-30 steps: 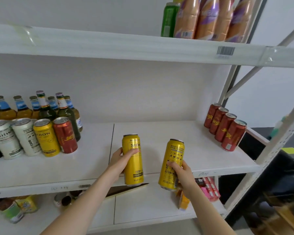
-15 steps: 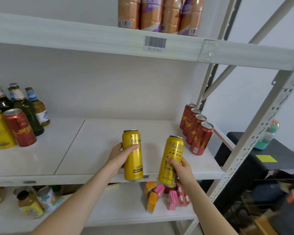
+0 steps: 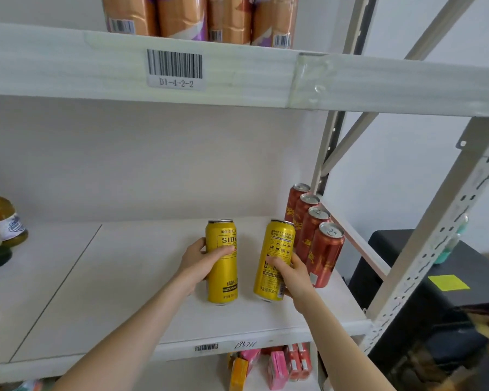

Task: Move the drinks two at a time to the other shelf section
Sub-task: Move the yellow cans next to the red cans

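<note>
- The left yellow can (image 3: 222, 261) stands upright over the right-hand section of the shelf (image 3: 124, 292). Its base is at or just above the board, and I cannot tell whether it touches.
- The right yellow can (image 3: 275, 259) is just beside it at 3 o'clock. It is tilted, with its top leaning toward 1 o'clock, so I judge it is not yet set down.
- The left hand (image 3: 199, 263) wraps the left can from 9 o'clock, with its fingers (image 3: 223, 250) curled round the middle of the label.
- The right hand (image 3: 292, 275) grips the lower half of the right can from 4 o'clock, with its fingers (image 3: 277, 263) closed round the front.
- A row of four red cans (image 3: 312, 230) stands at 2 o'clock of the right can, and the nearest one is just beside the right knuckles.
- Risk: if the tilted can is released before it is upright, it may tip toward the red cans and knock the row over.
- Risk: when the right hand pulls back, it could brush the front red can, which stands near the shelf's open end.
- Risk: with the two yellow cans this close, opening the inner fingers may nudge the neighbouring can.
- Glass bottles (image 3: 3, 224) stand well apart at 9 o'clock, and small cartons (image 3: 277, 368) lie on the shelf below at 6 o'clock.
</note>
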Available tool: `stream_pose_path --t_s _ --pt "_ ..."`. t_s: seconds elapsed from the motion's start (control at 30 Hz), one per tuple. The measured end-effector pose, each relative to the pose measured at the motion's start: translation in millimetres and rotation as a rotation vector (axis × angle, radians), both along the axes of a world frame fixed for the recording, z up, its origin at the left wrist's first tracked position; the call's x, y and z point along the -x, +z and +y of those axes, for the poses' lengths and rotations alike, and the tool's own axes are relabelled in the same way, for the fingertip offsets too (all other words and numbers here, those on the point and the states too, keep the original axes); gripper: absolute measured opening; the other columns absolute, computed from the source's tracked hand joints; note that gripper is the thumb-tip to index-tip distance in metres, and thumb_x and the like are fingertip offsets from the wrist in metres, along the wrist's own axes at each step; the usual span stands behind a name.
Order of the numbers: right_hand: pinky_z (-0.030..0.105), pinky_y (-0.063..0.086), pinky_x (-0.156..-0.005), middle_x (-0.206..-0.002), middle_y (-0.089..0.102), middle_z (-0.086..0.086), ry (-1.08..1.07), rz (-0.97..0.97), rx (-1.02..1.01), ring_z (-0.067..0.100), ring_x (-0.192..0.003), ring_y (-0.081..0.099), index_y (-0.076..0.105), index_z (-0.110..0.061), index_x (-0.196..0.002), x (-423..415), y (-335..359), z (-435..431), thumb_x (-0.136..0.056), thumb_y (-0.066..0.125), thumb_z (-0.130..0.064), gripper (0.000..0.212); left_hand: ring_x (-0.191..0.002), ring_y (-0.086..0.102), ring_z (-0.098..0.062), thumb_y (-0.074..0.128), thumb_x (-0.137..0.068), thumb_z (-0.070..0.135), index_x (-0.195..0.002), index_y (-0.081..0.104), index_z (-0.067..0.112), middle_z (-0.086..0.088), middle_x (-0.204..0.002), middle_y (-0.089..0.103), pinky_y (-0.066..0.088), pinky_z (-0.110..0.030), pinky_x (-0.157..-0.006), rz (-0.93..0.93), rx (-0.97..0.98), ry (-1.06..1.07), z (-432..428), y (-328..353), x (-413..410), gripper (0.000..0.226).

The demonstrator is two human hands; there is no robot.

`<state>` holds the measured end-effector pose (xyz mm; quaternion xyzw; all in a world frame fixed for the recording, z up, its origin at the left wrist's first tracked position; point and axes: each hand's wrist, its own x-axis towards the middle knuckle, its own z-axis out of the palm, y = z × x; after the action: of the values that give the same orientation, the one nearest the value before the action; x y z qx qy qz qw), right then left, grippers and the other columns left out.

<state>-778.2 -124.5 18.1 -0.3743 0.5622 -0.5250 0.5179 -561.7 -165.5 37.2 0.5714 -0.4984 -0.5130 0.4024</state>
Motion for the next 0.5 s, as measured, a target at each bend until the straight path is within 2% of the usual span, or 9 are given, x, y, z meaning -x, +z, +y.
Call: stream_pose_path --t_s 0.1,0.2,0.33,0.43,0.5 --pt "0.039 0.057 -0.079 -0.100 0.073 0.001 0.008 0.016 0.014 0.018 -0.090 0.071 0.063 -0.027 -0.108 6 -3 -27 -0.080 0.077 -0.022 0.031 -0.093 0.071 -0.018 0.081 -0.048 0.061 -0.108 0.064 0.032 0.001 -0.106 0.072 0.059 -0.040 -0.078 -0.023 0.013 0.016 -22 -3 6 0.069" --pt "0.042 0.057 -0.084 -0.101 0.073 0.001 0.014 0.017 0.021 0.018 -0.090 0.071 0.063 -0.029 -0.108 12 -8 -56 -0.079 0.078 -0.022 0.033 -0.091 0.071 -0.018 0.081 -0.048 0.059 -0.106 0.065 0.032 0.001 -0.104 0.073 0.059 -0.039 -0.076 -0.024 0.038 0.033 -43 -7 14 0.066" --pt "0.035 0.056 -0.078 -0.101 0.072 -0.001 0.000 0.014 0.051 0.017 -0.091 0.070 0.061 -0.027 -0.108 17 -11 -93 -0.078 0.079 -0.019 0.036 -0.090 0.072 -0.017 0.082 -0.044 0.060 -0.103 0.066 0.033 0.002 -0.101 0.074 0.060 -0.042 -0.080 -0.023 0.061 0.063 -71 -13 23 0.067" --pt "0.037 0.055 -0.083 -0.103 0.072 -0.001 -0.011 0.043 0.085 0.016 -0.094 0.069 0.060 -0.026 -0.109 20 -16 -118 -0.076 0.080 -0.020 0.038 -0.090 0.072 -0.014 0.083 -0.043 0.060 -0.103 0.066 0.033 0.004 -0.101 0.074 0.059 -0.042 -0.083 -0.032 0.089 0.073 -89 -17 29 0.068" --pt "0.035 0.055 -0.081 -0.102 0.072 -0.001 -0.034 0.050 0.102 0.015 -0.093 0.069 0.060 -0.026 -0.108 20 -19 -132 -0.076 0.080 -0.017 0.038 -0.090 0.072 -0.013 0.084 -0.042 0.058 -0.104 0.066 0.032 0.004 -0.100 0.075 0.059 -0.042 -0.084 -0.033 0.113 0.084 -98 -21 33 0.069"
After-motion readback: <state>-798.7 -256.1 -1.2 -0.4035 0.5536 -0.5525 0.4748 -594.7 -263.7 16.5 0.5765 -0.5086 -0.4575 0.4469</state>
